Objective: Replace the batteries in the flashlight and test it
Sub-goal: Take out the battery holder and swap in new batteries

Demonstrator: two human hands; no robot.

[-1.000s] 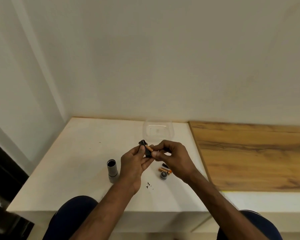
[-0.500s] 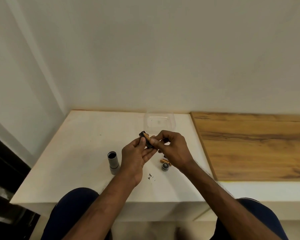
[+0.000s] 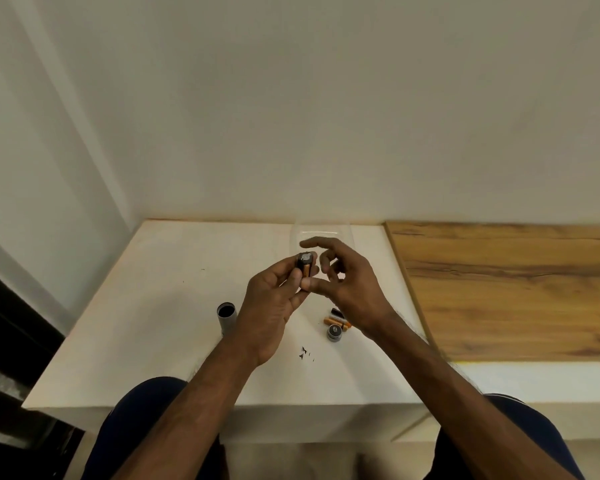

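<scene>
My left hand (image 3: 274,299) grips a black battery holder (image 3: 305,264) upright above the white table (image 3: 160,306); an orange and black battery shows in its side. My right hand (image 3: 347,282) is right beside it, thumb tip touching the holder's lower end, the other fingers spread and curled with nothing in them. The grey flashlight body (image 3: 226,316) stands on the table left of my left wrist, its open dark end up. Loose orange and black batteries (image 3: 336,319) and the round tail cap (image 3: 334,332) lie under my right wrist.
A clear plastic container (image 3: 323,232) sits at the back of the table against the wall. A wooden counter (image 3: 516,289) adjoins the table on the right. Small black specks (image 3: 303,353) lie near the front. My knees show below the table edge.
My right hand has let go of the battery it was pressing in and its fingers have spread. The holder now stands upright in my left hand.
</scene>
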